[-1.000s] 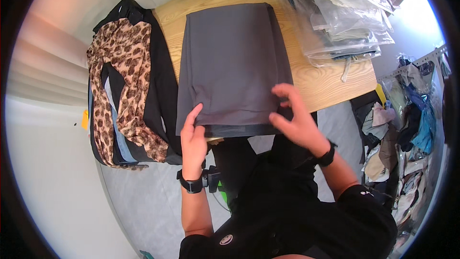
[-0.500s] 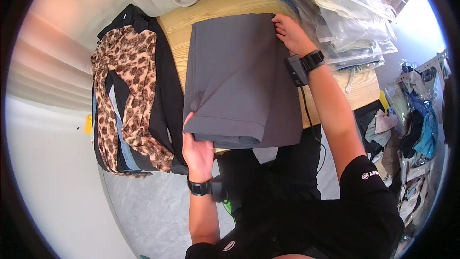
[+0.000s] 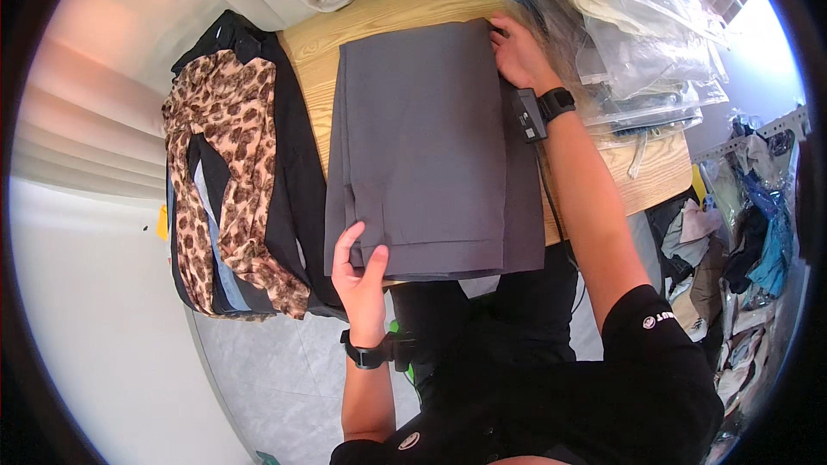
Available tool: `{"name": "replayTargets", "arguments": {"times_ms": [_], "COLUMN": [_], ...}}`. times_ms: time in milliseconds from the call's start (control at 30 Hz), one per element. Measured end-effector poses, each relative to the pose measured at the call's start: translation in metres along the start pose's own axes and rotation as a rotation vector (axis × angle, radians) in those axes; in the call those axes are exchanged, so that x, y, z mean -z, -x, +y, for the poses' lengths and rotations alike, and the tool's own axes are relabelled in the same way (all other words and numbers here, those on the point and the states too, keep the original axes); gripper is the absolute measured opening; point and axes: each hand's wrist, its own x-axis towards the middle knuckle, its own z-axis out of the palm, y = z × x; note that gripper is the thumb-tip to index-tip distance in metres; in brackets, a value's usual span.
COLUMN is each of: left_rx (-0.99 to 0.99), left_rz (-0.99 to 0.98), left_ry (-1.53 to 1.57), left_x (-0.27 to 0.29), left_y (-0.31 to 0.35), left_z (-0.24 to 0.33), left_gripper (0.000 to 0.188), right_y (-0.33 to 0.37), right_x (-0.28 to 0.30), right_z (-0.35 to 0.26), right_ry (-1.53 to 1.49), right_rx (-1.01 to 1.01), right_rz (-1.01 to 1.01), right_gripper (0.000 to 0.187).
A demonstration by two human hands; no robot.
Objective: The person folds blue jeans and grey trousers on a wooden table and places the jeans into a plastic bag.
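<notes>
A dark grey folded garment (image 3: 422,146), smooth and with a stitched hem along its near edge, lies in front of me on the wooden table. At its near left corner rests my left hand (image 3: 360,284), thumb and index finger spread apart on the cloth; the other fingers are partly hidden. My right hand (image 3: 519,56) pinches the far right corner, its fingers bent round the edge. Black straps with small devices sit on both wrists.
Left of the garment lies a pile of clothes with a leopard-print piece (image 3: 241,112) on top of black cloth (image 3: 297,172). Clothes in clear plastic bags (image 3: 637,52) are stacked at the far right. More bagged clothes (image 3: 758,241) hang beyond the table's right side.
The near flap, bunched and curled before, now lies flat with its hem straight. My left hand has moved slightly and spread its fingers; my right hand stays at the far corner.
</notes>
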Motion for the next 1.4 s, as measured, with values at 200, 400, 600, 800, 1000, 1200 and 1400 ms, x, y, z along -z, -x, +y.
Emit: {"name": "replayTargets", "arguments": {"times_ms": [200,400,600,800,1000,1200,1400], "left_rx": [-0.165,-0.373,-0.436,-0.742,-0.772,-1.041,-0.972], "left_rz": [0.143,-0.046,-0.379,-0.354,-0.528,-0.4,-0.788], "left_ry": [-0.567,-1.13,-1.609,-1.542,-1.345,-1.471,-1.63], "left_x": [-0.019,0.0,0.049,0.061,0.083,0.076,0.068], "left_y": [-0.002,0.013,0.006,0.014,0.025,0.01,-0.017], "left_z": [0.013,0.037,0.045,0.021,0.005,0.004,0.031], "left_gripper": [0.044,0.058,0.068,0.049,0.043,0.065,0.055], "right_y": [-0.012,0.069,0.24,0.274,0.281,0.278,0.278], "right_x": [0.019,-0.02,-0.039,-0.012,0.02,0.032,0.024], "right_z": [0.003,0.027,0.041,0.064,0.067,0.06,0.046], "right_ry": [-0.028,1.013,1.832,2.135,1.992,2.058,2.342], "right_rx": [0.141,0.487,0.35,0.62,0.854,0.943,0.876], "right_rz": [-0.006,0.214,-0.689,-0.62,-0.588,-0.594,-0.589], "right_gripper": [0.052,0.068,0.077,0.068,0.046,0.049,0.061]}}
